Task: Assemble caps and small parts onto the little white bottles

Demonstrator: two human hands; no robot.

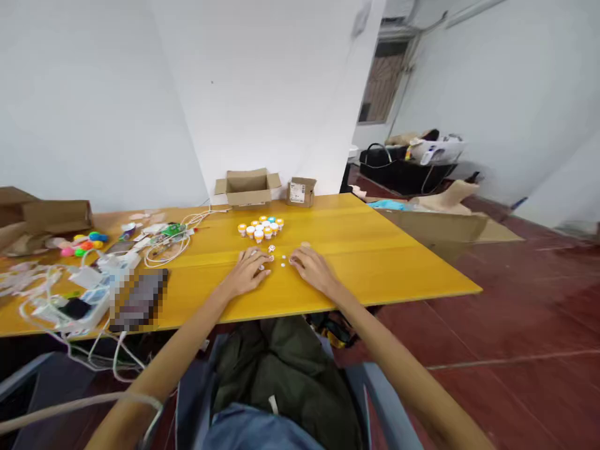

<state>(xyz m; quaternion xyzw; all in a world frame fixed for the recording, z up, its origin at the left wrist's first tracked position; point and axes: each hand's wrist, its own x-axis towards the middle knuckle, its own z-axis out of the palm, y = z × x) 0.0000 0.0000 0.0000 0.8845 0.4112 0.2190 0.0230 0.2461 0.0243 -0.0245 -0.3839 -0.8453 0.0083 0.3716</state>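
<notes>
My left hand [247, 271] rests low over the yellow tabletop with its fingers apart, at small white pieces [261, 267] by its thumb and fingertips. Opposite it, my right hand [313, 269] lies palm down with bent, parted fingers, and its fingertips are at another small white piece [292, 260]. Between the hands lie tiny white round bits [283, 265]. A white piece with dark marks [272, 249] sits just beyond the left fingertips. Farther back stands a cluster of small round white-and-orange items [259, 235], one with a teal top [271, 220]. Their exact kind is too small to make out.
An open cardboard box [248, 199] and a smaller box [301, 192] stand at the table's back edge. To the left are a white power strip [110, 290], a blurred dark device [139, 301], white cables [169, 259] and colourful small items [84, 244].
</notes>
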